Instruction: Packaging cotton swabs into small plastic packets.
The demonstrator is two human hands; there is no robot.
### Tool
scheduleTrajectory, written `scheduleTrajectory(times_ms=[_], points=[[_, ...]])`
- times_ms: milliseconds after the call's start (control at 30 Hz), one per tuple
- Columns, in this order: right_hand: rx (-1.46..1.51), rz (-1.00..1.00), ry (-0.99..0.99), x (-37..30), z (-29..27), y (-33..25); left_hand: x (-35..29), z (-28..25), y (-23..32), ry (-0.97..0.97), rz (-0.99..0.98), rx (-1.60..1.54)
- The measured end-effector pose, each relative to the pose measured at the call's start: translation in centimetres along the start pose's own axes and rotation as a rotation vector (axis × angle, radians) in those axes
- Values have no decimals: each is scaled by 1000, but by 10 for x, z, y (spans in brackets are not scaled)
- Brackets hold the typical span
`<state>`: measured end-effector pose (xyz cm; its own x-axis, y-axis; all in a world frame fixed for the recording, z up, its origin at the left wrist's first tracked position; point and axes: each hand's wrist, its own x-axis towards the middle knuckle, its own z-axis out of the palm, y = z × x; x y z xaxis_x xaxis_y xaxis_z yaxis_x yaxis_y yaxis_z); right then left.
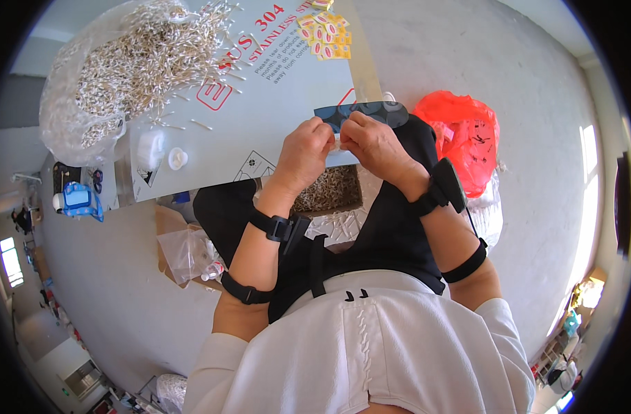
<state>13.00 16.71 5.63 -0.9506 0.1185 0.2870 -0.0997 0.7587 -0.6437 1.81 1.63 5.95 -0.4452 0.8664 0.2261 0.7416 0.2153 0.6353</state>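
My left hand and my right hand meet at the near edge of a grey work board, fingertips pinched together on a small white piece that is mostly hidden by my fingers. Just beyond them lies a dark blue sheet with round holes. Both wrists wear black straps with small devices.
A big heap of thin white sticks spills from a clear plastic bag at the board's far left. Small yellow and red packets lie at the far edge. A white cap, a red plastic bag and a blue tool sit around.
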Motion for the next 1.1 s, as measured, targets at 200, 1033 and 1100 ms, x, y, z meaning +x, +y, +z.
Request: scheduleTrajectory(times_ms=[200,1033,1100], points=[[-202,-78,70,17,-3,-6,9,-4,-4,14,75,209],[-244,-65,49,42,10,8,25,-11,-20,145,140,213],[-302,-120,94,42,10,10,29,-15,-15,159,167,262]])
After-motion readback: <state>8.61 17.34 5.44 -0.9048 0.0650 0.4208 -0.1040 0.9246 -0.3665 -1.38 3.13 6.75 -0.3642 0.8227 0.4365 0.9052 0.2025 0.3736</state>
